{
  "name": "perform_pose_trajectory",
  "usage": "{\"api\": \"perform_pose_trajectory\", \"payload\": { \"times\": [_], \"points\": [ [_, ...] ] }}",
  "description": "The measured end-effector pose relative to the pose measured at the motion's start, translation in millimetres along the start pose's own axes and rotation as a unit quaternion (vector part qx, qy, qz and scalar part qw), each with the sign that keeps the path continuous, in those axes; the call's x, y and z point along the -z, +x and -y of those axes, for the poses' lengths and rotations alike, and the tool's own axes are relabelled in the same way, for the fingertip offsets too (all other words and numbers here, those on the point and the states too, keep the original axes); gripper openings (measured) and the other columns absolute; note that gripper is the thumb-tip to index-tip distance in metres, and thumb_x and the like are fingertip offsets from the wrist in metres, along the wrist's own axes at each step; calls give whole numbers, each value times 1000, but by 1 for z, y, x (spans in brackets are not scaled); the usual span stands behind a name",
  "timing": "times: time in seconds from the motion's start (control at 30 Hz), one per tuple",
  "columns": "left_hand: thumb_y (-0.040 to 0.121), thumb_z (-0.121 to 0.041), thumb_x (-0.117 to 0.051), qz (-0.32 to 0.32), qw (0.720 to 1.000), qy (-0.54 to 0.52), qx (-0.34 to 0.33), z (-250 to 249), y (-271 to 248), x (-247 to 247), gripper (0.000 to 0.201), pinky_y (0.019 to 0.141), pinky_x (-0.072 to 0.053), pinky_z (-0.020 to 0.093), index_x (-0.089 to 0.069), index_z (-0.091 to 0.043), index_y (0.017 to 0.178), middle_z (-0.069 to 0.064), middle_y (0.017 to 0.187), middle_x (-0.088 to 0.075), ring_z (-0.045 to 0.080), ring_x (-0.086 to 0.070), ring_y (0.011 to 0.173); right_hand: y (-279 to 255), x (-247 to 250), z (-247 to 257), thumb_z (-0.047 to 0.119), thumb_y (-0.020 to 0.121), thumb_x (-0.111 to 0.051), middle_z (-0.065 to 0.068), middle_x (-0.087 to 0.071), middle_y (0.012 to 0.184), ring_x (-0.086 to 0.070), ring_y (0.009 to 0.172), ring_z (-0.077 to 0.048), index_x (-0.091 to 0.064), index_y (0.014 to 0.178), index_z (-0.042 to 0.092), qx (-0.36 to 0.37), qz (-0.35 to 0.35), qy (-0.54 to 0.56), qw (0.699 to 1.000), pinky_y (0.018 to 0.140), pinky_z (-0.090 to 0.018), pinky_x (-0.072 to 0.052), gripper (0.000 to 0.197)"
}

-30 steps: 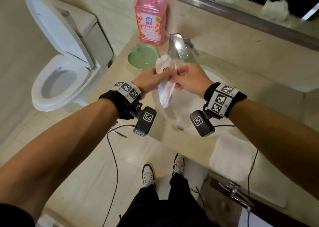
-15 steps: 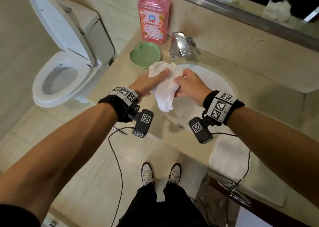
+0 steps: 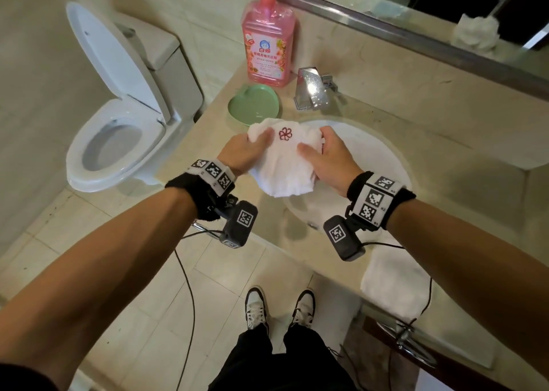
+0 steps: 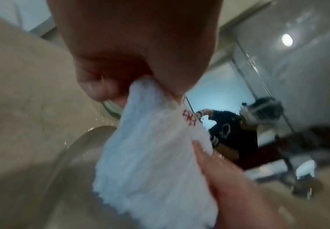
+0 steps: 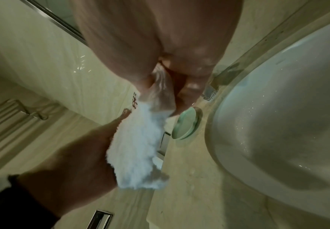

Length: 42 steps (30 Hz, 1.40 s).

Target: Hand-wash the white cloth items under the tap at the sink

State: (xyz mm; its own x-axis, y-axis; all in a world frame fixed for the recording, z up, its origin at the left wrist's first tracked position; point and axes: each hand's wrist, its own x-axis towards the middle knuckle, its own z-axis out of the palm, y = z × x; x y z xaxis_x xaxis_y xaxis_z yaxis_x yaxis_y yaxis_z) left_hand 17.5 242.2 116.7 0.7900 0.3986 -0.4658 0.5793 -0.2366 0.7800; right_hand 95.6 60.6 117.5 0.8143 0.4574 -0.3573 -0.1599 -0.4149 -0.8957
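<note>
Beige marble-patterned stone forms the countertop (image 3: 445, 164), smooth and glossy, with the round white ceramic sink basin (image 3: 383, 158) set into it, its wall speckled with water drops in the right wrist view. Left of the counter stands a white porcelain toilet (image 3: 118, 141) with its oval lid raised. On the counter's near right edge lies a folded white terry towel (image 3: 395, 286), soft and nubbly. Against the back wall stands a tall pink translucent plastic pump bottle (image 3: 269, 40) with a printed label, and just right of it the angular chrome tap (image 3: 310, 92), mirror-bright. In front of the bottle sits a shallow pale green dish (image 3: 254, 105), roughly heart-shaped and matte.

Over the sink's left rim, between dish and basin, both hands hold up a small white fluffy terry cloth (image 3: 282, 164), stitched with a dark red flower emblem (image 3: 285, 134) near its top edge. The left hand (image 3: 243, 153) pinches the cloth's upper left corner, thumb on top and fingers curled beneath. The right hand (image 3: 329, 158) clamps the upper right edge, its thumb pressed flat on the pile and its wet fingers folded behind. The cloth hangs bunched and rumpled below the two grips.
</note>
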Motion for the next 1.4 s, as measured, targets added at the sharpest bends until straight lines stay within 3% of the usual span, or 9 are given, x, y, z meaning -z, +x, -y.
{"api": "perform_pose_trajectory", "payload": {
  "times": [0.1,0.17,0.33,0.53,0.6,0.7,0.87,1.0,1.4],
  "points": [
    [91,-12,-57,79,961,-262,45,-6,-11,5,32,94,-54,52,-56,-4,122,16,123,-64,32,-64,109,-6,7,3,23,97,-62,-2,-65,118,-65,108,-22,-51,124,17,-14,-24,14,1000,92,-47,-58,30],
    [90,1,-54,77,959,-271,37,-8,-15,8,28,94,-54,51,-48,-5,117,19,122,-59,33,-63,109,-12,15,4,14,96,-60,-5,-63,120,-65,109,-27,-50,124,18,-48,-7,58,997,89,-51,-59,31],
    [97,-13,-58,49,987,-153,-24,-15,-34,-4,14,92,-54,55,-51,-14,85,4,94,-63,24,-66,88,-42,24,-4,-1,94,-59,-9,-65,121,-67,105,-28,-50,116,26,-42,23,84,995,70,-39,-60,37],
    [95,-29,-61,88,984,-138,-77,-28,-53,-42,33,83,-51,68,-32,-16,102,18,115,-53,39,-62,105,-88,55,-32,-3,94,-59,-9,-67,120,-69,106,-28,-46,119,21,-49,-58,123,989,80,-48,-61,37],
    [94,-26,-64,130,979,-105,-117,-31,-59,-60,37,72,-57,62,-30,-20,104,17,110,-54,30,-66,90,-106,70,-45,-3,92,-61,-13,-65,123,-69,104,-27,-38,128,19,-52,-97,131,985,78,-50,-61,48],
    [91,-11,-67,193,964,-33,-180,-33,-62,-93,47,50,-54,32,-36,-25,123,4,86,-55,8,-60,56,-135,98,-69,-5,89,-65,-12,-62,125,-68,104,-26,-26,140,30,-48,-138,125,981,75,-53,-62,73],
    [90,-19,-68,273,941,113,-167,-24,-64,-166,41,68,-56,21,-59,-28,130,4,126,-60,9,-65,82,-171,142,-117,-4,87,-63,-8,-62,133,-66,108,-38,-66,114,35,-56,-139,35,988,87,-58,-58,47],
    [76,-26,-83,259,934,178,-171,-5,-70,-225,64,96,-53,46,-53,-30,133,2,137,-54,26,-59,116,-181,177,-164,2,82,-70,4,-52,138,-58,113,-15,-64,115,35,-101,-102,-19,989,85,-30,-54,47],
    [66,-31,-87,257,912,293,-130,47,-46,-304,89,97,-45,36,-37,-34,140,2,124,-48,23,-52,107,-182,177,-265,17,80,-78,-2,-58,111,-61,86,-16,-58,112,46,-161,-76,-170,969,71,-23,-47,48]
  ]
}}
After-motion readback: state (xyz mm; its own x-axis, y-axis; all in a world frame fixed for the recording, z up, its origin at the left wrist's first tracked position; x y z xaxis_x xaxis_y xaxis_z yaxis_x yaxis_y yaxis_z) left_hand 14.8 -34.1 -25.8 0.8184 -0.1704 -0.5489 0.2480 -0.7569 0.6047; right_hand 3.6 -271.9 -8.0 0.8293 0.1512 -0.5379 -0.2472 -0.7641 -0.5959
